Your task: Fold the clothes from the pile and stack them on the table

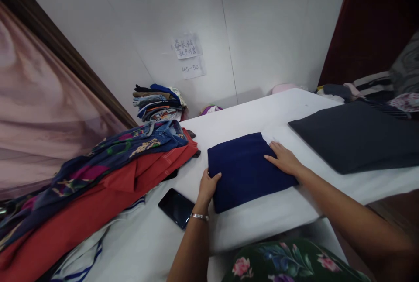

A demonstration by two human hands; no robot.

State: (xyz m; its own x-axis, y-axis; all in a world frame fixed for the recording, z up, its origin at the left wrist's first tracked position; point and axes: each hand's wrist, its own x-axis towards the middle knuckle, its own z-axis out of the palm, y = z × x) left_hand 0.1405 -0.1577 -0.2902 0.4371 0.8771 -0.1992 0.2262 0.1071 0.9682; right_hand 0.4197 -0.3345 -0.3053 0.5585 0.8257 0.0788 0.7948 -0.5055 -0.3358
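A dark navy garment point(248, 170), folded into a flat rectangle, lies on the white table in front of me. My left hand point(208, 186) grips its left edge, with the thumb on top and the other fingers along the side, partly hidden. At the right edge, my right hand point(283, 158) holds the cloth, its thumb resting on top and its fingers reaching along the edge. Just left of my left wrist is a black smartphone point(176, 208), lying flat with its screen dark.
On the left, a patterned denim garment point(147, 140) lies over red clothing point(124, 181). A stack of folded clothes point(159, 103) stands behind. To the right is a dark grey folded garment point(356, 138). Paper notes point(188, 46) hang on the wall beyond the white table point(242, 118).
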